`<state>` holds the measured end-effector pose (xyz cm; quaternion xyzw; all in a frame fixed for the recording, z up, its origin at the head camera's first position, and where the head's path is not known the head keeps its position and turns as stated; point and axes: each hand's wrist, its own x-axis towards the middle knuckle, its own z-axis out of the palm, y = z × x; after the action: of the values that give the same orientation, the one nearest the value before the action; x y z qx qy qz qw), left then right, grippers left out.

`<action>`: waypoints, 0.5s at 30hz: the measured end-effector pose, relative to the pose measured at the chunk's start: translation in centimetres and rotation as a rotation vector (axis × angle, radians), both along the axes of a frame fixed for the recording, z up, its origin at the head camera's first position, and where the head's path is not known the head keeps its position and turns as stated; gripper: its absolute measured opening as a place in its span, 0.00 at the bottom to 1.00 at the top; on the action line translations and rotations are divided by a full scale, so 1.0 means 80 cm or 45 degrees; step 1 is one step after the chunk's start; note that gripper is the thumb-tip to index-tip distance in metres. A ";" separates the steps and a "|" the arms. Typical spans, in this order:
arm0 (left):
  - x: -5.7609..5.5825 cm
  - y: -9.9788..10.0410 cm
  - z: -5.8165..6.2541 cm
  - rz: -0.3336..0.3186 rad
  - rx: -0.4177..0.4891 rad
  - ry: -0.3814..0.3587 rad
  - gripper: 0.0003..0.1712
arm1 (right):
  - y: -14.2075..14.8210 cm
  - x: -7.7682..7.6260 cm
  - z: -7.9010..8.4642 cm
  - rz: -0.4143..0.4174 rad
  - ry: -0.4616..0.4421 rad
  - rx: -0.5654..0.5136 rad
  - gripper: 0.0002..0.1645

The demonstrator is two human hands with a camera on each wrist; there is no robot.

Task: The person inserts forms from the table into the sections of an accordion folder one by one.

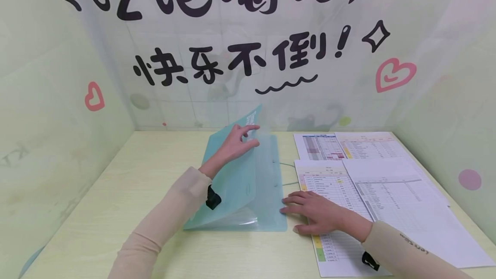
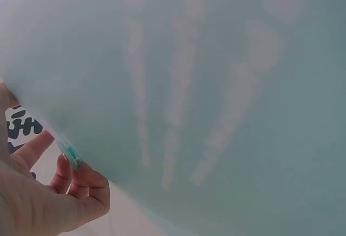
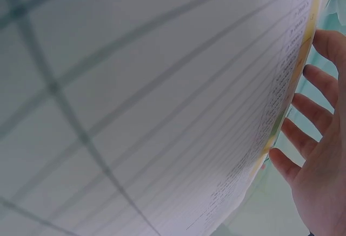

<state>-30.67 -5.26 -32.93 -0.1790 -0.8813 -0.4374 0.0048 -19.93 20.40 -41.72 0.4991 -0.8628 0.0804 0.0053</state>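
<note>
A teal plastic folder lies open on the table, its front cover raised at a slant. My left hand holds the cover near its upper free edge. In the left wrist view, the fingertips curl against the edge of the translucent teal sheet. My right hand rests palm down, fingers spread, on a printed table sheet, fingertips reaching the folder's right edge. The right wrist view shows its fingers along the sheet's coloured margin. Two thin cords extend from the folder's right side.
Several printed sheets overlap on the table's right side, with more sheets behind them. The pale wooden table meets a back wall and side panels printed with writing and hearts.
</note>
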 end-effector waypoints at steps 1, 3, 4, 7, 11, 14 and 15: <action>0.000 0.000 0.000 0.001 0.000 0.001 0.26 | 0.000 0.000 0.000 0.001 0.002 0.000 0.28; -0.001 0.001 -0.001 0.000 0.001 0.000 0.26 | 0.000 0.000 0.000 0.001 0.003 -0.002 0.28; -0.001 0.001 -0.001 -0.002 0.000 0.000 0.26 | 0.000 0.000 0.000 0.001 0.004 -0.002 0.28; -0.001 0.002 -0.002 -0.005 -0.006 0.001 0.26 | 0.000 -0.001 0.000 -0.003 0.005 -0.001 0.28; -0.002 0.003 -0.003 -0.008 -0.014 0.005 0.26 | 0.000 -0.001 0.000 -0.013 0.008 0.002 0.28; -0.002 0.004 -0.004 -0.006 -0.023 0.009 0.26 | 0.000 -0.001 0.002 -0.021 0.019 0.002 0.29; -0.002 0.005 -0.005 -0.007 -0.023 0.008 0.25 | 0.000 -0.001 0.003 -0.023 0.025 -0.003 0.28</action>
<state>-30.84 -4.88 -33.31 -0.1830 -0.8846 -0.4290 0.0049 -20.02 20.39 -41.47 0.4920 -0.8671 0.0765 0.0152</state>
